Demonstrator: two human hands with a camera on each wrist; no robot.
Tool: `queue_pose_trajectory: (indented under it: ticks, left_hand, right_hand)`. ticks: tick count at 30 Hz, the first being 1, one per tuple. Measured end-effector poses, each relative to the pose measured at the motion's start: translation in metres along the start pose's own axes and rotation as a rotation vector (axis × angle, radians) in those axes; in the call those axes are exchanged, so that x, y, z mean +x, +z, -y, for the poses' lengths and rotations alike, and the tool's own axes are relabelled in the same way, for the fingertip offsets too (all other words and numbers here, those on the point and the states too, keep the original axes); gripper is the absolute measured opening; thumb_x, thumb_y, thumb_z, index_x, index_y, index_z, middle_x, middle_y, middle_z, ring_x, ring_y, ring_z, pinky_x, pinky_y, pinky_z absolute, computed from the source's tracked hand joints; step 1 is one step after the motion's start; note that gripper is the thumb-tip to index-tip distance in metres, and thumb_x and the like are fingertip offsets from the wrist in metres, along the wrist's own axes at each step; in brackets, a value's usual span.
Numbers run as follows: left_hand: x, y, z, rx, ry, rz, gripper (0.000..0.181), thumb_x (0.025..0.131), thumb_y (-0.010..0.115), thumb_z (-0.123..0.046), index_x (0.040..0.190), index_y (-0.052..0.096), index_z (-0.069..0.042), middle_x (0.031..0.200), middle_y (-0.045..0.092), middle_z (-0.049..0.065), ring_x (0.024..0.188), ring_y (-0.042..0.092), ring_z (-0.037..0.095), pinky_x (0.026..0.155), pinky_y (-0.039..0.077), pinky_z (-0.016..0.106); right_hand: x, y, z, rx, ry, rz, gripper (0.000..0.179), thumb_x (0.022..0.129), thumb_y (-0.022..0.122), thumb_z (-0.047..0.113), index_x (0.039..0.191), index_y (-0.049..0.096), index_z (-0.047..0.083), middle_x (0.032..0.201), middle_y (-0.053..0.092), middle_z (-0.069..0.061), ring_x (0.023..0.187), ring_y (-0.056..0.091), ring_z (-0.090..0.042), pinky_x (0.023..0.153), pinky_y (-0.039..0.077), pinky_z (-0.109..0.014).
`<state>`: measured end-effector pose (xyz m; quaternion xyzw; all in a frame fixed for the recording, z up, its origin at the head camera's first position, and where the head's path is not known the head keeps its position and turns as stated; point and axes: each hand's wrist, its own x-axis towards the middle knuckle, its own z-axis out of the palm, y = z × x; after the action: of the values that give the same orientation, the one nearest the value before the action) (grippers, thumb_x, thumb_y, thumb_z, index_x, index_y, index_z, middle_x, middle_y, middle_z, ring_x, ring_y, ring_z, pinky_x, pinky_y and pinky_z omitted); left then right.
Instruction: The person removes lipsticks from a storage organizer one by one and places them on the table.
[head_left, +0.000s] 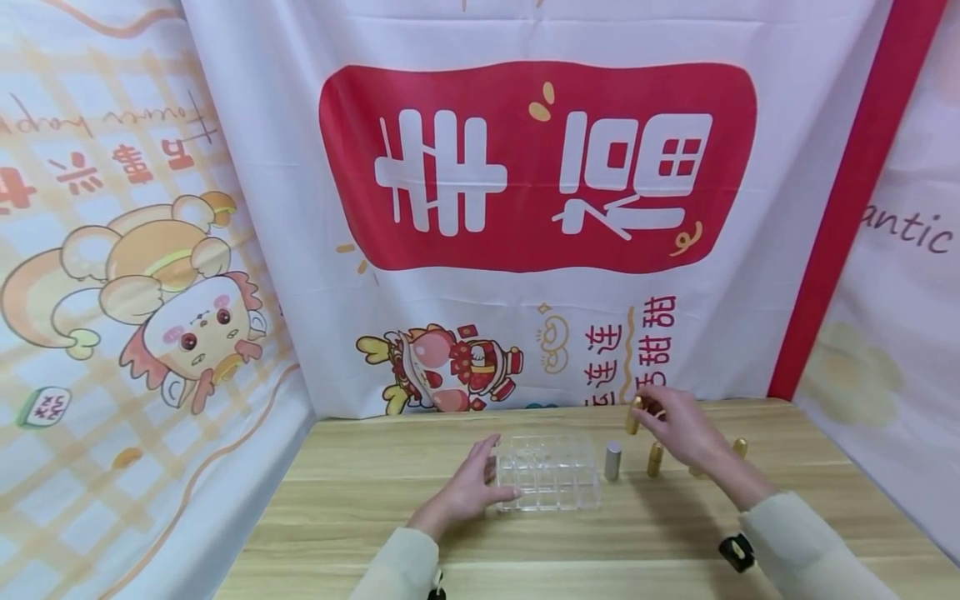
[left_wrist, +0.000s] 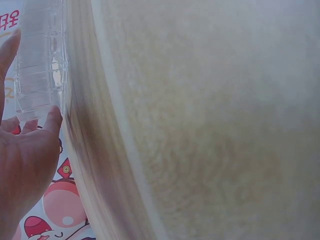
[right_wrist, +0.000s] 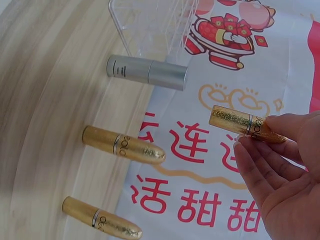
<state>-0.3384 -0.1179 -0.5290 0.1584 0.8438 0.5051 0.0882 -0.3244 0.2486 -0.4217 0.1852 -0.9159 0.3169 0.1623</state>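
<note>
My right hand (head_left: 686, 427) pinches a gold bullet-shaped lipstick (right_wrist: 232, 121) between thumb and fingertips, held up above the back of the table. My left hand (head_left: 471, 487) grips the left end of a clear compartment organizer (head_left: 555, 492), thumb on the near side and fingers toward the far side. Just right of the organizer stands a silver tube (head_left: 612, 461). A gold lipstick (head_left: 655, 459) stands upright beyond it, below the right hand. Another gold lipstick (head_left: 740, 447) shows past the right forearm, which partly hides one more.
The wooden table (head_left: 360, 500) ends at a white printed cloth (head_left: 277, 208) hanging behind it. More printed cloth hangs at the left and right sides. A black wrist device (head_left: 737, 552) sits at the right sleeve.
</note>
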Motion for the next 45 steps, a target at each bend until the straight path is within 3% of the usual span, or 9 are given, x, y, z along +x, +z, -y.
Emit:
queue_pose_trajectory:
  ticks: [24,33,45]
  left_hand:
    - [0.001,-0.001,0.002,-0.022,-0.011,-0.005,0.105,0.083,0.086,-0.031,0.164,0.020,-0.024,0.167,0.022,0.014,0.146,0.038,0.041,0.118,0.038,0.052]
    - [0.002,0.000,0.003,-0.024,-0.003,-0.003,0.105,0.083,0.087,-0.031,0.164,0.020,-0.023,0.167,0.023,0.015,0.146,0.038,0.041,0.118,0.039,0.051]
    - [0.002,0.000,0.004,-0.028,-0.011,-0.009,0.105,0.083,0.086,-0.032,0.164,0.020,-0.025,0.167,0.023,0.014,0.147,0.037,0.041,0.118,0.038,0.052]
  right_hand:
    - [-0.006,-0.024,-0.017,-0.036,0.027,-0.039,0.012,0.099,0.067,0.009,0.109,0.069,0.002,0.098,0.071,-0.010,0.088,0.068,-0.026,0.075,0.062,-0.045]
    - [-0.009,-0.035,-0.031,-0.075,0.012,-0.076,0.016,0.098,0.068,0.008,0.110,0.069,-0.002,0.094,0.070,-0.010,0.085,0.068,-0.026,0.071,0.060,-0.040]
    - [-0.016,-0.052,-0.054,-0.094,0.065,-0.104,0.025,0.100,0.066,0.011,0.115,0.066,-0.008,0.100,0.071,-0.022,0.090,0.068,-0.038,0.075,0.061,-0.054]
